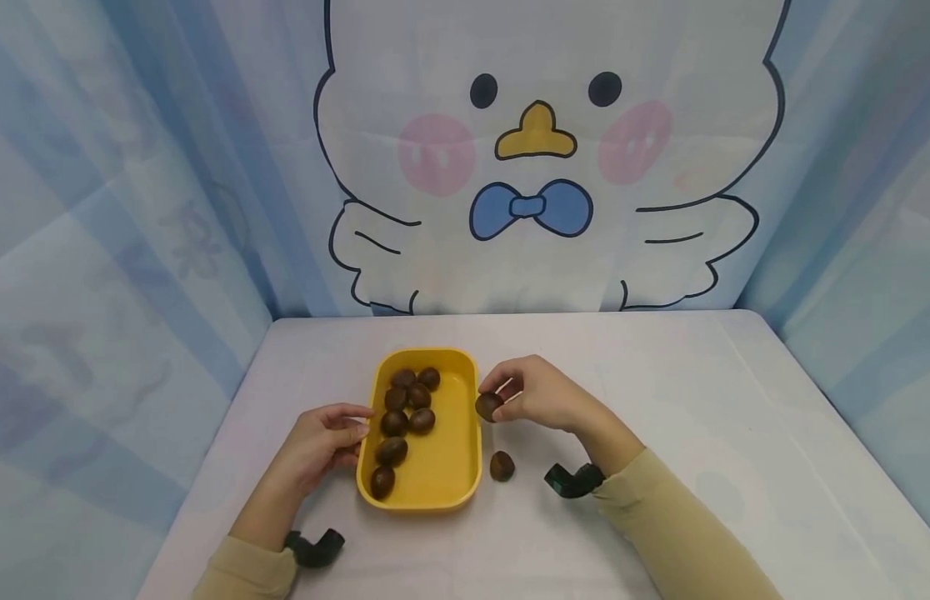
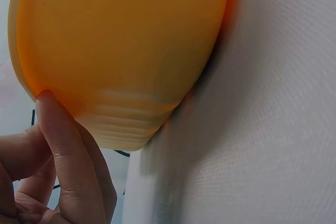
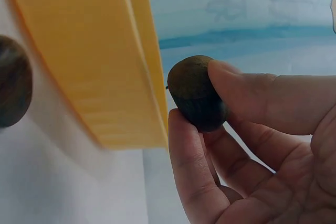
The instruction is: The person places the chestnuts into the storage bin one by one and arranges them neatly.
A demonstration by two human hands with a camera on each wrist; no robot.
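My right hand point(image 1: 547, 396) pinches a brown chestnut point(image 1: 489, 407) between thumb and fingertips, at the right rim of a yellow tray point(image 1: 446, 467). The right wrist view shows this chestnut point(image 3: 197, 94) close up, with a darker, shiny lower half. With its thumb and fingers at the left rim, my left hand point(image 1: 322, 442) holds the tray. The left wrist view catches fingers point(image 2: 68, 156) against the tray's outer wall point(image 2: 126, 40). Several chestnuts point(image 1: 394, 423) lie along the tray's left half. Another chestnut point(image 1: 502, 466) rests on the table just right of the tray.
The tray stands on a table with a white cloth point(image 1: 660, 400). A cartoon-printed curtain point(image 1: 540, 275) hangs behind the table, and blue-white curtains point(image 1: 97, 292) flank it. Dark wrist-worn devices point(image 1: 573, 481) sit at both sleeve cuffs.
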